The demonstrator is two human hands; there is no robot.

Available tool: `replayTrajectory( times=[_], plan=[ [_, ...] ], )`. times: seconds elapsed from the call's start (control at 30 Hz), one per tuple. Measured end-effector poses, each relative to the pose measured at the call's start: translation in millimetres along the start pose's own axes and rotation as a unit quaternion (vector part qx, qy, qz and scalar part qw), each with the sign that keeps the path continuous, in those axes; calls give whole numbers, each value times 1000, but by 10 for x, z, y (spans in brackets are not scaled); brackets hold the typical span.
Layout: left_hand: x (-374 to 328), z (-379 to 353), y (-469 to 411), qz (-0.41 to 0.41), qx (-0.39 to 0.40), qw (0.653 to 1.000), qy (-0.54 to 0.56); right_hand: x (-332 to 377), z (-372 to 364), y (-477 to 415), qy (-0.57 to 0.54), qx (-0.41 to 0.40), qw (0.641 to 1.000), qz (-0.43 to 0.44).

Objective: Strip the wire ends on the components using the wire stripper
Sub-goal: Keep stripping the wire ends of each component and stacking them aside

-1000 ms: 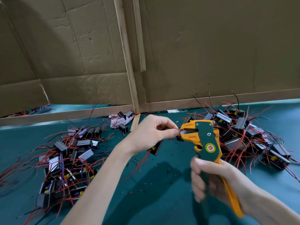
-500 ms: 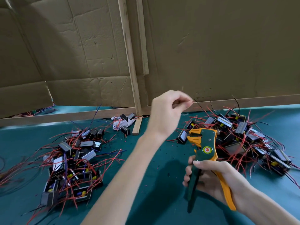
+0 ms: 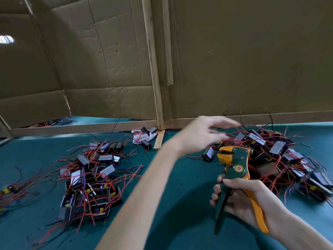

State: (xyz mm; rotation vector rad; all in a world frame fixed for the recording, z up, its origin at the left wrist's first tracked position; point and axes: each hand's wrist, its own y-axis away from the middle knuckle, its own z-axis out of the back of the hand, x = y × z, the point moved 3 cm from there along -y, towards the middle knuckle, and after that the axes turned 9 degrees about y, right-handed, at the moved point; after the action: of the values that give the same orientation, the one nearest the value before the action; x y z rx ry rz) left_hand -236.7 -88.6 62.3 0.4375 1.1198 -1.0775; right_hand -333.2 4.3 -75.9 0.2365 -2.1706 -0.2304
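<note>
Yellow stripper (image 3: 236, 165) gripped R (image 3: 241, 199); L (image 3: 200, 136) splayed.

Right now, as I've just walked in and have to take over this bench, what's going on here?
A person is stripping wires on small components. The right hand grips the wire stripper above the green table, nothing in its head. The left hand, open and blurred, hovers empty over the right-hand pile of components. A second pile lies on the left.
</note>
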Motion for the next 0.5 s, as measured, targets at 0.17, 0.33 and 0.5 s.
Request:
replayTrajectory(
  times=[0.17, 0.33, 0.5],
  plan=[
    [685, 1263, 755, 293, -128, 889, -328, -2, 11, -6, 7, 7, 1000, 7],
    [1252, 1822, 1315, 490, -139, 770, -384, -14, 39, -13, 3, 2, 1000, 3],
    [1297, 1905, 1442, 434, -254, 792, -346, -11, 63, -17, -1, -8, 1000, 10]
  ],
)
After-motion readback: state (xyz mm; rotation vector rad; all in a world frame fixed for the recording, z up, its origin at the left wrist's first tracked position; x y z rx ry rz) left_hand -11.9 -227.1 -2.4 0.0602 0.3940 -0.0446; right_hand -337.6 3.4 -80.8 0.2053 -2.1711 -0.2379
